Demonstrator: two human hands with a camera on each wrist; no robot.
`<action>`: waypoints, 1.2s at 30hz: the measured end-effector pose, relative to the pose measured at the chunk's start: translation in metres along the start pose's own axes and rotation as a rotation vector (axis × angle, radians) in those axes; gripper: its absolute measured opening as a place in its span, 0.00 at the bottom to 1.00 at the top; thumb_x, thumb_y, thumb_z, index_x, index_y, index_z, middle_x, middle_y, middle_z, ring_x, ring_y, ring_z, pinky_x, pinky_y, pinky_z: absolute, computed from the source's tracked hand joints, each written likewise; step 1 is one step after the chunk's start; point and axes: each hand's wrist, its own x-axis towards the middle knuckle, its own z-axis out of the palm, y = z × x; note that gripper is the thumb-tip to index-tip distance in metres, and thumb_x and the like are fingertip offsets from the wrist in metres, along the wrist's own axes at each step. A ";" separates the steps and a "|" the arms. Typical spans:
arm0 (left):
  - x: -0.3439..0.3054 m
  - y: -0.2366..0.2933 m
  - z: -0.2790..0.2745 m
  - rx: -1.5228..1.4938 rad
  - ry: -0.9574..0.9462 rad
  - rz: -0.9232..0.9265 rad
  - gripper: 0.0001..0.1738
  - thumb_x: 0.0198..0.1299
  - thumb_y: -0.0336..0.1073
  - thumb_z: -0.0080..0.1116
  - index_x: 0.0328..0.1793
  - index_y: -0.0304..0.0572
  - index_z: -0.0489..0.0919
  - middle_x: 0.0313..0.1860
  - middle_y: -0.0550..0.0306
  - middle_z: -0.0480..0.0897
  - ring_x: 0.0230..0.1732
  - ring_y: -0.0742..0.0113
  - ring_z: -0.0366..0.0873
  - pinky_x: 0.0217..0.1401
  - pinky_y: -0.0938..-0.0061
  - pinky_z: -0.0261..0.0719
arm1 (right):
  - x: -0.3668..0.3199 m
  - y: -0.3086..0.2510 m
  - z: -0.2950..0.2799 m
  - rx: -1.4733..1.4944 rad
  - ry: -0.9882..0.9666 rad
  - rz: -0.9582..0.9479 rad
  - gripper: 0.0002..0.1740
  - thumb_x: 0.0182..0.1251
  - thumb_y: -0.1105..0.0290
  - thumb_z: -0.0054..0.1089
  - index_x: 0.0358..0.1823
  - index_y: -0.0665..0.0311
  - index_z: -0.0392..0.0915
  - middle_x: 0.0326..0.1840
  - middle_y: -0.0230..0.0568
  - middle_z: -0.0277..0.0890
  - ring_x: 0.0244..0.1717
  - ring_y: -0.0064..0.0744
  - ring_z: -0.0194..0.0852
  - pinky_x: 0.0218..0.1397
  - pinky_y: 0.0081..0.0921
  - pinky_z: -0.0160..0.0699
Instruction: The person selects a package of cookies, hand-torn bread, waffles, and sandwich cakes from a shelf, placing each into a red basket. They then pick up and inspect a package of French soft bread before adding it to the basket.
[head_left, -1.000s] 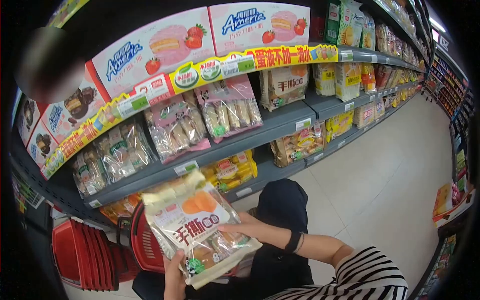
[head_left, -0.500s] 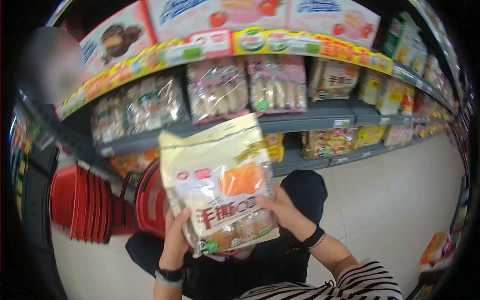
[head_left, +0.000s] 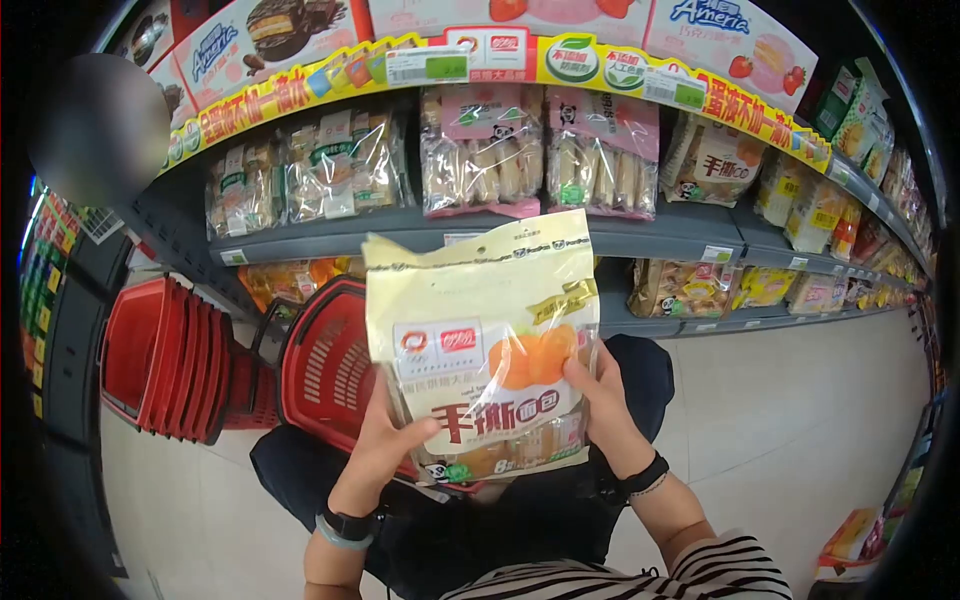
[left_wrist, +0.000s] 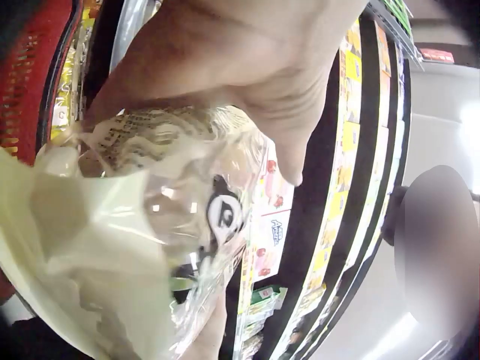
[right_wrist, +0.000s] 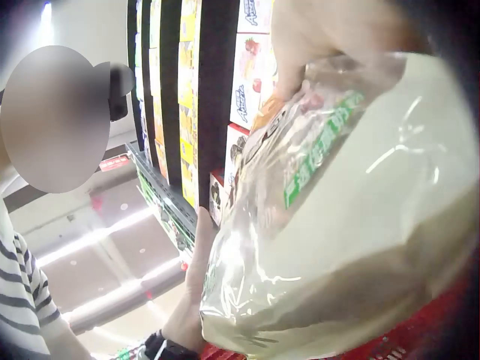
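Both hands hold a cream-coloured bag of bread [head_left: 480, 290] up in front of the body, its printed front facing the head camera. On the bag's lower left side my left hand [head_left: 378, 440] grips the edge, thumb lying across the front. The right hand [head_left: 605, 405] holds the opposite side a little higher, its thumb beside the orange bread picture. Clear plastic on the bag's side [left_wrist: 195, 202] fills much of the left wrist view. In the right wrist view the pale bag [right_wrist: 375, 202] shows close up. Fingers behind the bag are hidden in the head view.
A red shopping basket [head_left: 325, 370] stands just behind the bag, with stacked red baskets [head_left: 165, 360] to its left. Shelves ahead carry packs of bread [head_left: 485, 160] and boxed pies [head_left: 735, 50]. A similar cream bag [head_left: 710, 165] sits on the middle shelf. Tiled floor [head_left: 770, 420] lies right.
The bag has turned from a slant to nearly upright and moved right and up in the head view. My right hand has gone from the bag's front to its side. The head view has shifted left.
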 end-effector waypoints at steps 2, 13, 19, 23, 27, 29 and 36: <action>0.008 0.003 0.009 0.219 0.034 -0.100 0.39 0.53 0.28 0.62 0.68 0.36 0.54 0.59 0.50 0.71 0.59 0.63 0.69 0.62 0.70 0.67 | 0.003 -0.004 -0.002 -0.062 0.007 -0.119 0.25 0.63 0.66 0.59 0.58 0.67 0.63 0.52 0.38 0.72 0.51 0.23 0.71 0.54 0.22 0.70; 0.125 0.013 0.141 0.051 -0.101 -0.069 0.34 0.56 0.29 0.62 0.62 0.37 0.53 0.51 0.48 0.73 0.52 0.66 0.73 0.55 0.72 0.72 | 0.019 -0.115 -0.094 -0.025 0.343 -0.224 0.28 0.65 0.57 0.56 0.58 0.69 0.66 0.51 0.38 0.73 0.50 0.24 0.71 0.53 0.22 0.70; 0.221 -0.038 0.222 0.202 -0.349 0.002 0.15 0.57 0.33 0.62 0.45 0.41 0.68 0.41 0.57 0.78 0.44 0.74 0.74 0.47 0.78 0.72 | 0.035 -0.174 -0.186 -0.051 0.410 -0.219 0.26 0.68 0.57 0.52 0.58 0.70 0.65 0.52 0.39 0.72 0.53 0.23 0.71 0.54 0.22 0.71; 0.278 -0.053 0.266 0.199 -0.400 -0.025 0.12 0.55 0.33 0.63 0.40 0.41 0.71 0.36 0.62 0.77 0.39 0.79 0.72 0.42 0.81 0.70 | 0.071 -0.209 -0.229 -0.152 0.456 -0.302 0.25 0.68 0.56 0.52 0.58 0.67 0.66 0.52 0.35 0.73 0.51 0.22 0.71 0.54 0.22 0.70; 0.312 -0.056 0.291 0.282 -0.445 0.046 0.10 0.54 0.31 0.63 0.36 0.41 0.72 0.32 0.68 0.73 0.35 0.80 0.69 0.39 0.83 0.67 | 0.115 -0.231 -0.276 -0.207 0.364 -0.424 0.22 0.69 0.57 0.50 0.58 0.63 0.67 0.53 0.32 0.73 0.52 0.22 0.70 0.56 0.23 0.68; 0.328 -0.065 0.298 0.315 -0.498 0.185 0.08 0.55 0.28 0.61 0.36 0.42 0.72 0.33 0.67 0.73 0.38 0.78 0.70 0.43 0.82 0.67 | 0.130 -0.244 -0.283 -0.165 0.351 -0.438 0.22 0.70 0.58 0.48 0.59 0.63 0.66 0.56 0.34 0.70 0.57 0.24 0.66 0.60 0.25 0.63; 0.362 -0.080 0.309 0.389 -0.420 0.397 0.08 0.54 0.27 0.60 0.38 0.38 0.73 0.38 0.62 0.76 0.46 0.73 0.71 0.55 0.77 0.65 | 0.184 -0.257 -0.298 -0.020 0.350 -0.708 0.18 0.71 0.66 0.44 0.58 0.65 0.65 0.60 0.36 0.67 0.63 0.28 0.61 0.66 0.28 0.55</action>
